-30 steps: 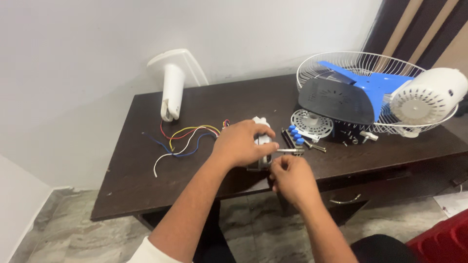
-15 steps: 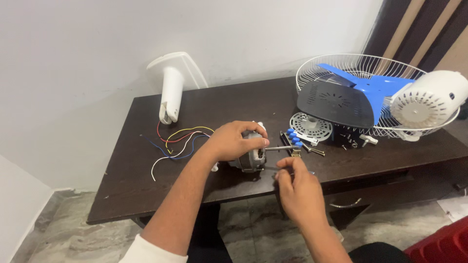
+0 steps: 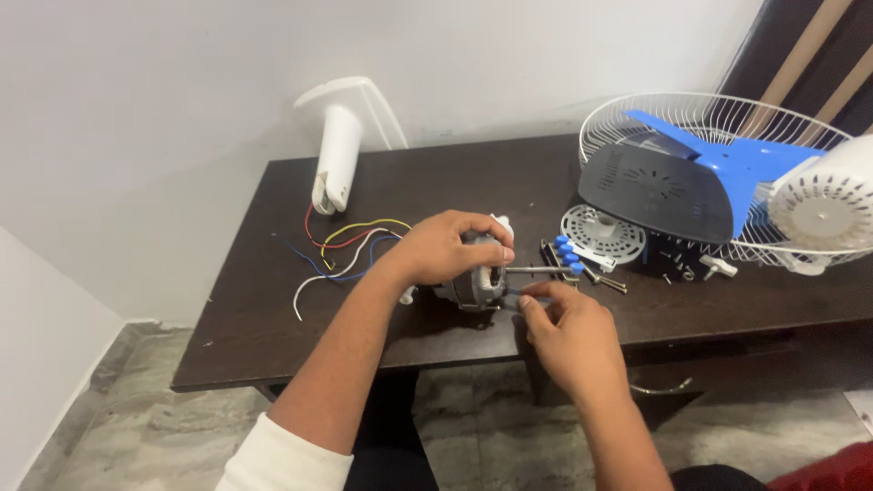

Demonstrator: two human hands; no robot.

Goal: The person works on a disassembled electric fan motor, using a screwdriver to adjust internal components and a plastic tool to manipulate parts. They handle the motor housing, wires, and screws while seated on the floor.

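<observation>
My left hand (image 3: 447, 247) grips a small grey fan motor (image 3: 473, 285) from above, holding it on the dark wooden table (image 3: 273, 327). The motor's metal shaft (image 3: 538, 270) sticks out to the right. Coloured wires (image 3: 350, 245) trail from the motor toward the left. My right hand (image 3: 564, 329) sits just right of the motor, its fingertips pinched on a small part at the motor's lower front edge; the part itself is too small to make out.
A white fan stand base (image 3: 338, 150) lies at the table's back left. At the right are a white wire fan guard (image 3: 727, 136) holding a blue blade and a dark cover (image 3: 655, 193), a white motor housing (image 3: 832, 205), a round grey vent piece (image 3: 602, 233) and loose screws (image 3: 605, 280).
The motor has been turned and lowered onto the table under my left hand. My right hand has moved from beside the shaft down to the motor's front edge.
</observation>
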